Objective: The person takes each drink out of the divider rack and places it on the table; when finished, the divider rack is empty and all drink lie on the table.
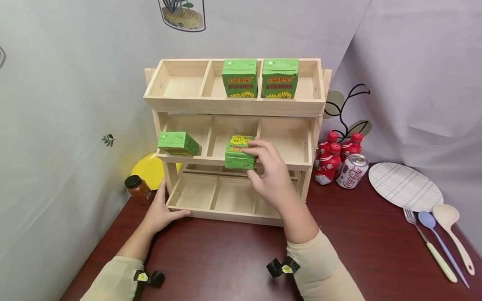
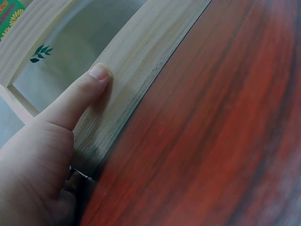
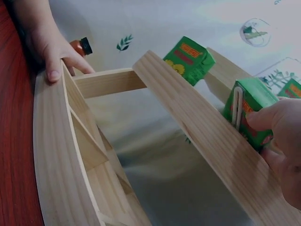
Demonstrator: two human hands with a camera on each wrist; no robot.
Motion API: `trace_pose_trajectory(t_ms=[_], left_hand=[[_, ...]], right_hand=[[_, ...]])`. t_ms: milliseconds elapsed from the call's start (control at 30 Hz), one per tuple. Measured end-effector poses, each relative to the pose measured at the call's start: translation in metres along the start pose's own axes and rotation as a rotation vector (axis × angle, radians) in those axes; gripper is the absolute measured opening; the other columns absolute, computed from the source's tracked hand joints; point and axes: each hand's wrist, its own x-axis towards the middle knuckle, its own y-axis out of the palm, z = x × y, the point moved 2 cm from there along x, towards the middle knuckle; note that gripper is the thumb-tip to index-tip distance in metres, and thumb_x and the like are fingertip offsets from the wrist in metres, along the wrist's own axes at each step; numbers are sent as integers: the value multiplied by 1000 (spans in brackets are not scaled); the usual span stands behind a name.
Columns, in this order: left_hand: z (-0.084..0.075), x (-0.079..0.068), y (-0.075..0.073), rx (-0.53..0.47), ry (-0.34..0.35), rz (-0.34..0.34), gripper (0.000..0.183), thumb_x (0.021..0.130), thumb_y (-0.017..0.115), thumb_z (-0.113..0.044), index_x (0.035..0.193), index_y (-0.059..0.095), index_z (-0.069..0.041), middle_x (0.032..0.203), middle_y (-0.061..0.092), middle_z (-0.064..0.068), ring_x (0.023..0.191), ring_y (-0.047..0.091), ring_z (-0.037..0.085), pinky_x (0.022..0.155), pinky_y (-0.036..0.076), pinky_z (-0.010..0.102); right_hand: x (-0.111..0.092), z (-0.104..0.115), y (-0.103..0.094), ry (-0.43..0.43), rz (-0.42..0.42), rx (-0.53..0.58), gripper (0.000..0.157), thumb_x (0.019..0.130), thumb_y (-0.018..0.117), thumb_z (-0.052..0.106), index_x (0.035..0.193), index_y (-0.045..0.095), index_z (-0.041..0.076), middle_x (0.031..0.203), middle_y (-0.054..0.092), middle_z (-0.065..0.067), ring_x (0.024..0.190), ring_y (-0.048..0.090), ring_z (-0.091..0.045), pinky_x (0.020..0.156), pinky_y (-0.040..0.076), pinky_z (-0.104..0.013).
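Note:
A three-tier wooden rack [image 1: 235, 107] stands on the table. My right hand [image 1: 273, 175] grips a green drink carton [image 1: 239, 159] by its sides at the middle compartment of the middle tier. In the right wrist view, that carton [image 3: 256, 92] has a straw on its side and is tilted at the front board. My left hand [image 1: 159, 213] holds the rack's lower left corner, its thumb [image 2: 91, 87] on the front board. Another carton [image 1: 177, 143] leans in the middle tier's left compartment. Two cartons, one left [image 1: 240, 79] and one right [image 1: 280, 79], occupy the top tier.
Left of the rack are a dark-lidded jar [image 1: 138, 189] and a yellow plate [image 1: 150, 169]. On the right stand red bottles [image 1: 328, 165], a Coca-Cola can [image 1: 352, 171], a checked plate [image 1: 404, 186], a fork [image 1: 427, 240], a blue spoon [image 1: 427, 219] and a cream ladle [image 1: 446, 215].

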Motion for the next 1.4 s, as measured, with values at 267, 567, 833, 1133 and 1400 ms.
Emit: trace_pose_trajectory(t_ms=[267, 567, 833, 1133, 1400], left_hand=[[-1, -1, 0, 2, 0, 6, 129, 58, 95, -18, 155, 12, -20, 147, 33, 13, 126, 42, 31, 93, 37, 19], [-5, 0, 0, 0, 8, 13, 130, 58, 95, -17, 156, 11, -19, 149, 31, 13, 127, 41, 32, 94, 38, 21], [-5, 0, 0, 0, 14, 3, 130, 56, 96, -17, 156, 12, -18, 148, 31, 13, 127, 41, 32, 94, 37, 20], [-3, 0, 1, 2, 17, 8, 130, 57, 96, -16, 156, 12, -18, 148, 32, 14, 126, 41, 32, 94, 37, 20], [-4, 0, 0, 4, 22, 3, 129, 56, 96, -16, 155, 13, -17, 146, 35, 15, 125, 42, 32, 94, 37, 19]], right_hand=[[0, 5, -11, 110, 14, 233, 52, 74, 69, -19, 121, 60, 2, 130, 57, -10, 130, 46, -21, 101, 42, -35], [9, 36, -33, 192, 4, 392, 44, 73, 63, -27, 115, 58, -13, 125, 57, -24, 122, 53, -29, 92, 48, -40], [4, 24, -31, 166, -7, 398, 50, 73, 66, -26, 119, 60, -5, 126, 60, -14, 120, 55, -23, 91, 48, -37], [1, 15, -33, 129, -14, 383, 52, 76, 71, -19, 122, 61, 2, 125, 61, -7, 117, 56, -22, 89, 49, -36], [11, 44, -46, 132, -11, 334, 43, 75, 69, -22, 116, 59, -11, 119, 61, -22, 114, 57, -27, 88, 50, -37]])
